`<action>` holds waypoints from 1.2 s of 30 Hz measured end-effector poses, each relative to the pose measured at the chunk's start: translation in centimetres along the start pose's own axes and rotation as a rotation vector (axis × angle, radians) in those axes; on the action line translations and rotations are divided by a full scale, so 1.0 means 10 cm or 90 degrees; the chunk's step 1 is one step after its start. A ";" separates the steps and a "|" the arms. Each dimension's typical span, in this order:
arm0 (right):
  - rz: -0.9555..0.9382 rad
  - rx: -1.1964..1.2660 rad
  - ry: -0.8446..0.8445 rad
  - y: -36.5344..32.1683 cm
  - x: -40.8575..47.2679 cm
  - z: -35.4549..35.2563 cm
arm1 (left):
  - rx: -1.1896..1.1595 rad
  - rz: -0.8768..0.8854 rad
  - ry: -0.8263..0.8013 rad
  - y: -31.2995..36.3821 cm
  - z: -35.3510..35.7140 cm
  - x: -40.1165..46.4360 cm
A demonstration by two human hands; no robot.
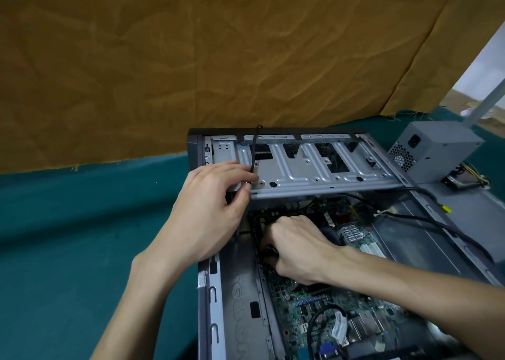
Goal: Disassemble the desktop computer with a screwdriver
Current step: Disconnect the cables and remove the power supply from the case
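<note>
Nearest to us, two forearms reach into the open desktop computer case (pixel 235 299), which lies on its side on the teal cloth (pixel 82 236) with its side panel off. At left, our left hand (pixel 207 209) curls over the near corner of the raised metal drive cage (pixel 300 168), thumb and fingertips pinching its edge beside a thin black cable (pixel 254 149). At centre, our right hand (pixel 295 247) is closed on a dark object down on the motherboard (pixel 314 305); we cannot tell whether this is the screwdriver handle or a connector. We judge the work partly done: the power supply (pixel 431 149) already sits outside the case at far right, its wire bundle beside it. Inside the case we still see the motherboard with its silver heatsink (pixel 355 236), the drive cage, which appears to hold no drives, and loose black cables (pixel 410 217); these remain to be removed.
</note>
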State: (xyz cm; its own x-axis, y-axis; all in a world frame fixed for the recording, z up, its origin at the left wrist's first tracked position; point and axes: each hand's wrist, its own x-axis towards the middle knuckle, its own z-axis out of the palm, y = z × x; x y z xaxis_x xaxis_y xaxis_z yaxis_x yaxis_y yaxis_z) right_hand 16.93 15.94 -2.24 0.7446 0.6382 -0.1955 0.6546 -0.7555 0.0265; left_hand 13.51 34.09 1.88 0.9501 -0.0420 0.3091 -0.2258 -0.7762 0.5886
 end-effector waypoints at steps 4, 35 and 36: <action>0.002 -0.004 0.001 -0.01 0.00 0.00 | 0.004 0.002 0.000 -0.01 0.00 0.01; 0.053 0.095 0.027 0.10 0.00 0.05 | 0.012 0.014 -0.007 -0.03 0.01 -0.01; 0.058 0.086 0.039 0.10 0.01 0.06 | 0.013 0.014 -0.008 -0.04 0.01 -0.01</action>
State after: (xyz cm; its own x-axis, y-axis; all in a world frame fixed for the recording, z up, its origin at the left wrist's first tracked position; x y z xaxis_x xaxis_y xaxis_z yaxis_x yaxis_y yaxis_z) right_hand 17.57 15.12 -2.79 0.8090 0.5713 -0.1382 0.5638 -0.8207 -0.0920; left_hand 13.57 34.32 1.56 0.9475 -0.0674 0.3125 -0.2428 -0.7877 0.5662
